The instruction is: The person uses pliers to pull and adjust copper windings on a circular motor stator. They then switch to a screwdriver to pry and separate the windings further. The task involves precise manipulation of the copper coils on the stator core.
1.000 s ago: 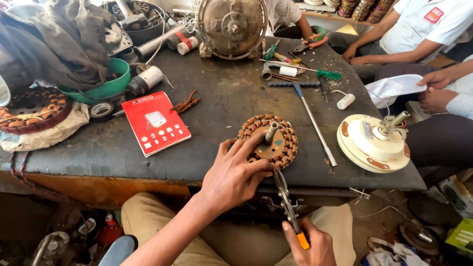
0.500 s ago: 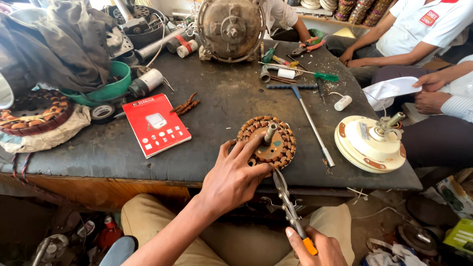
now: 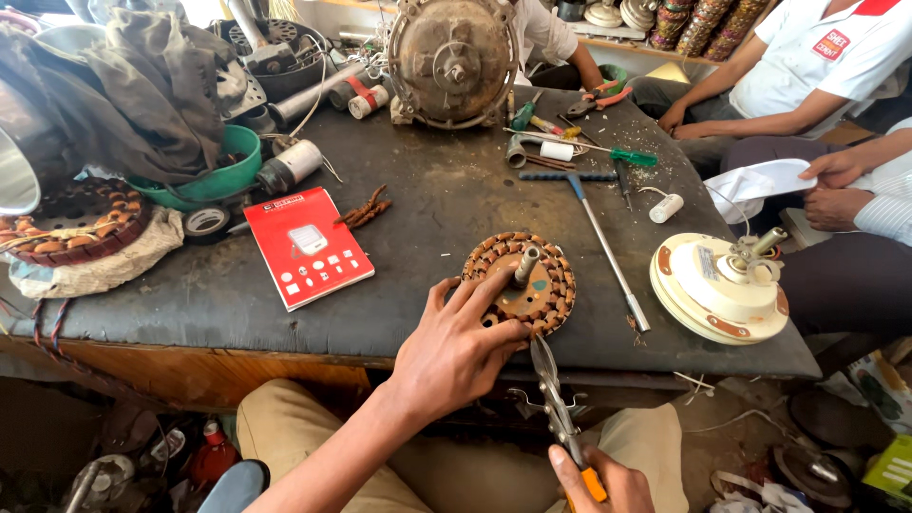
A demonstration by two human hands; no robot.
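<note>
Workshop w/ a dark, grimy desk [image 3: 418, 218], seen from above. Near the front edge, a bit right of centre, lies a round fan stator [image 3: 521, 282] w/ copper windings around its rim & a short shaft standing up in the middle. Left hand [image 3: 454, 353] rests spread on the stator's near-left side, fingers [image 3: 494, 285] pressing on the windings, not clenched. Right hand [image 3: 601, 483] is below the front edge, partly cut off by the frame, closed round the orange grip of long-nose pliers [image 3: 551, 399]; plier tips point up at the stator's near rim, touching or just short of it, can't tell which.

Left of the stator lies a red booklet [image 3: 310, 249], flat, w/ a few rusty bits beyond it. At the right edge sits a cream fan motor housing [image 3: 719, 290], shaft up. Between it & the stator a T-handle wrench [image 3: 600, 239] lies diagonally. Toward the far edge: a big rusty motor casing [image 3: 454, 61] standing upright, a green-handled screwdriver [image 3: 608, 152] & a small white tape roll [image 3: 667, 208]. Far-left corner holds a green bowl [image 3: 223, 176] under a grey cloth [image 3: 133, 85]; another wound stator [image 3: 76, 220] lies at the left edge. Other people sit past the right edge, a hand [image 3: 834, 169] on a white cap.
</note>
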